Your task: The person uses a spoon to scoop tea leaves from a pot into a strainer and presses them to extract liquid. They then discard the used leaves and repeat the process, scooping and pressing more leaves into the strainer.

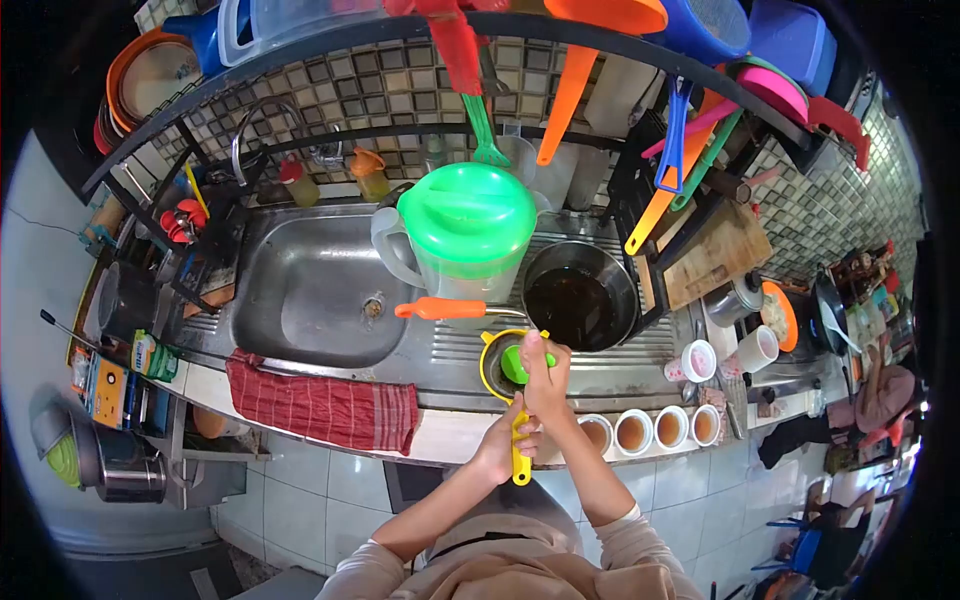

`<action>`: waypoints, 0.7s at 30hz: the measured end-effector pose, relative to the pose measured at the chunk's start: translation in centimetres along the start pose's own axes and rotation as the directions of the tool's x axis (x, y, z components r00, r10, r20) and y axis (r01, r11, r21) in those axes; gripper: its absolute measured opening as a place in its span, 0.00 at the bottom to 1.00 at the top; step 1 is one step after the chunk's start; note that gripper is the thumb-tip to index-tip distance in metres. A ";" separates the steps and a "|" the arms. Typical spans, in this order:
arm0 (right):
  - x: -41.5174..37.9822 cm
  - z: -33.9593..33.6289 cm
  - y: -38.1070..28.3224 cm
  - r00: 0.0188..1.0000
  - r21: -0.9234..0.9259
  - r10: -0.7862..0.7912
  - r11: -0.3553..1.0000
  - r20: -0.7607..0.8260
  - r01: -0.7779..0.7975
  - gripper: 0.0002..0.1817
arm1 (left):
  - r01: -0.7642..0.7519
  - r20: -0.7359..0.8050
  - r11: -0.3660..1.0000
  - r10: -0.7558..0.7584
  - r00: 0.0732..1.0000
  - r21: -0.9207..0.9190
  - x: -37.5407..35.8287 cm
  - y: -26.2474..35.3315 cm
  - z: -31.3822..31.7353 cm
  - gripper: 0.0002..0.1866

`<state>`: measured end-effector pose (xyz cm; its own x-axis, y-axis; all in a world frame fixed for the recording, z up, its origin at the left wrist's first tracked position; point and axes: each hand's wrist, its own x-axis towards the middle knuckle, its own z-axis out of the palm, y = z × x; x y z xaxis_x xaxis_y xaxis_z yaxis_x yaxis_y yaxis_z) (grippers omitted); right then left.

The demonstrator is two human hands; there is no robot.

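My left hand point(494, 446) is closed around the yellow handle of a strainer point(487, 372), held over the counter's front edge. My right hand point(546, 388) is closed just above it, gripping a small green scoop point(513, 366) whose round end lies inside the strainer's bowl. Beyond the strainer is a saucepan point(566, 308) of dark brown liquid with an orange handle point(445, 308). To its left stands a pitcher point(468, 225) with a green lid. Several white cups point(632, 432) of brown liquid line the counter edge right of my hands.
A steel sink point(305, 300) lies at the left, with a red cloth point(320, 400) over its front edge. Utensils, including an orange ladle point(572, 105), hang from a rack overhead. More cups point(697, 361) and a wooden board point(715, 255) are rightward. People are at the far right.
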<state>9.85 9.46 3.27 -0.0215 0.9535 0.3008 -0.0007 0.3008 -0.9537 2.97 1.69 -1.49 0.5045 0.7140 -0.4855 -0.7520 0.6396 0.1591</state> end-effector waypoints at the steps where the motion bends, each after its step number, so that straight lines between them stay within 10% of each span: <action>1: -0.2 0.1 0.3 1.000 0.009 0.006 1.000 0.001 -0.006 0.20 | -0.002 -0.011 1.000 0.002 1.000 0.001 0.1 -0.1 -0.2 0.18; 5: -0.2 -0.6 0.8 0.981 0.131 0.021 0.991 -0.195 0.005 0.22 | -0.005 0.011 0.999 0.004 1.000 0.035 -0.4 0.5 0.6 0.18; 15: 0.5 -1.2 0.5 0.994 0.308 0.076 0.946 0.077 -0.097 0.25 | 0.102 0.095 0.995 -0.102 0.990 -0.001 -0.6 1.1 -0.1 0.18; 21: 0.5 -0.1 -0.8 0.970 -0.071 -0.065 0.994 0.234 0.083 0.23 | 0.095 0.052 0.995 -0.097 0.994 0.036 -0.9 1.3 0.1 0.18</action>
<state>9.99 9.65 4.18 -0.2544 0.9007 0.3521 0.0687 0.3800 -0.9224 1.59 1.95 -0.73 0.5966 0.6624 -0.4532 -0.6846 0.7147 0.1434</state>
